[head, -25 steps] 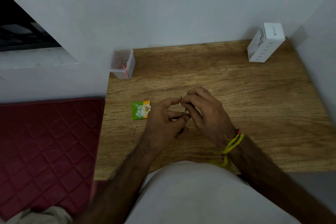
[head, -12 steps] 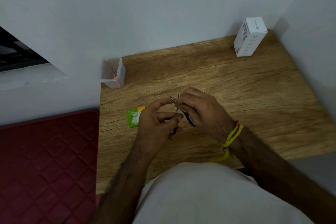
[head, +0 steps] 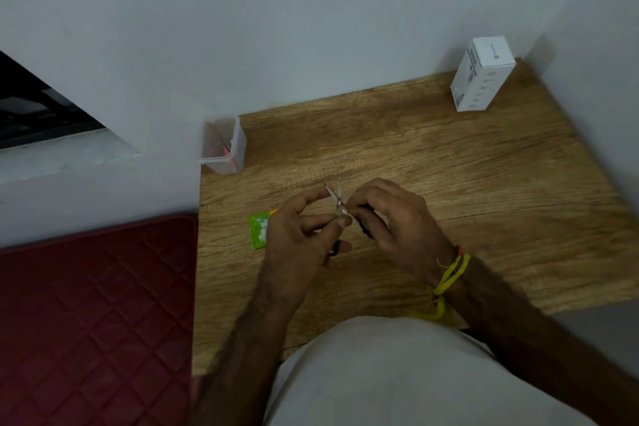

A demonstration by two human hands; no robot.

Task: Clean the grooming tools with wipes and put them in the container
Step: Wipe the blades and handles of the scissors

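Small metal scissors [head: 334, 196] with dark handles are held over the middle of the wooden table, blades spread apart and pointing away. My left hand [head: 301, 239] grips one handle, its index finger reaching up beside the blades. My right hand [head: 390, 221] pinches the scissors near the pivot, with a small white bit, seemingly a wipe [head: 345, 210], at its fingertips and the other dark handle under its fingers. A clear plastic container [head: 224, 145] stands at the table's far left corner with a pink tool inside. A green wipe sachet [head: 259, 230] lies left of my left hand.
A white cardboard box [head: 482, 76] stands at the far right corner against the wall. The wooden table [head: 484, 201] sits in a corner between two white walls. A dark red quilted mat [head: 90, 315] lies to the left, lower than the table.
The scissor blades have spread wider apart between my hands. The camera has tilted, so the table appears lower and more to the right. Both hands stay together at mid-table.
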